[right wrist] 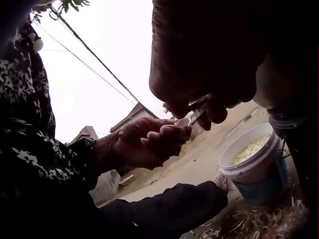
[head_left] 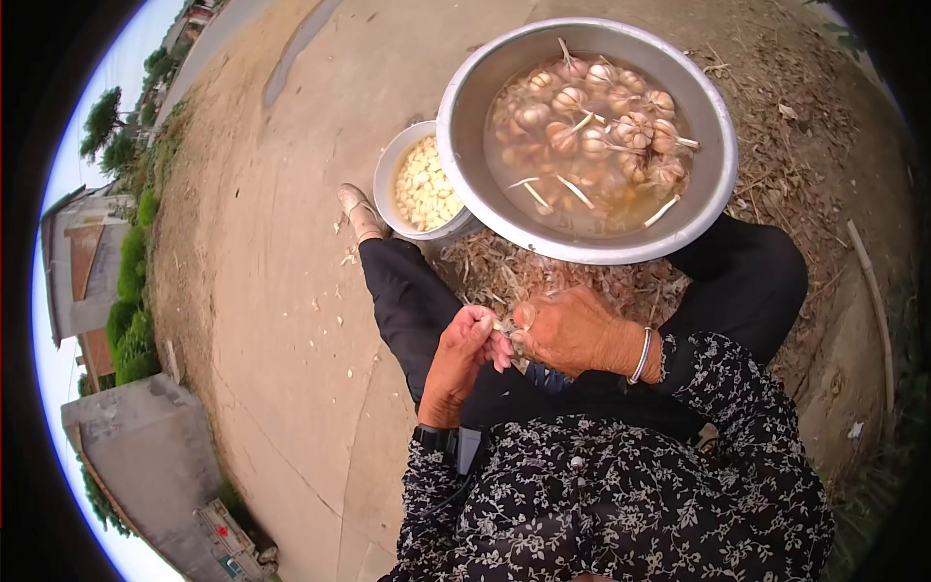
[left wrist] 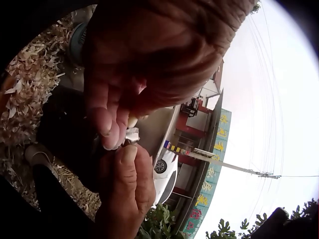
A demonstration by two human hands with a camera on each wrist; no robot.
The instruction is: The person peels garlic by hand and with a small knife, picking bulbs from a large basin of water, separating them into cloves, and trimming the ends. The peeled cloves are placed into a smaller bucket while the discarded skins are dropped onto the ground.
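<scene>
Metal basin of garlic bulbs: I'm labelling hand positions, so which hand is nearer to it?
Right. The right hand is just below the near rim of the metal basin in the head view; the left hand is farther off, below and left.

The setting is outdoors in daylight, on a flat, pale tan concrete pavement (head_left: 291, 310) with thin cracks. Brown earth strewn with dry plant litter (head_left: 805, 155) borders its right side, where a long, pale wooden stick (head_left: 873, 315) lies. Along the left edge stand rounded green bushes (head_left: 134, 330), a low, grey rendered wall (head_left: 145, 432) and a grey house (head_left: 85, 257). The left wrist view shows a long, teal signboard with yellow characters (left wrist: 214, 162), a white car (left wrist: 165, 181) and overhead wires (left wrist: 269, 64) against a bright, whitish sky (left wrist: 294, 109).
</scene>
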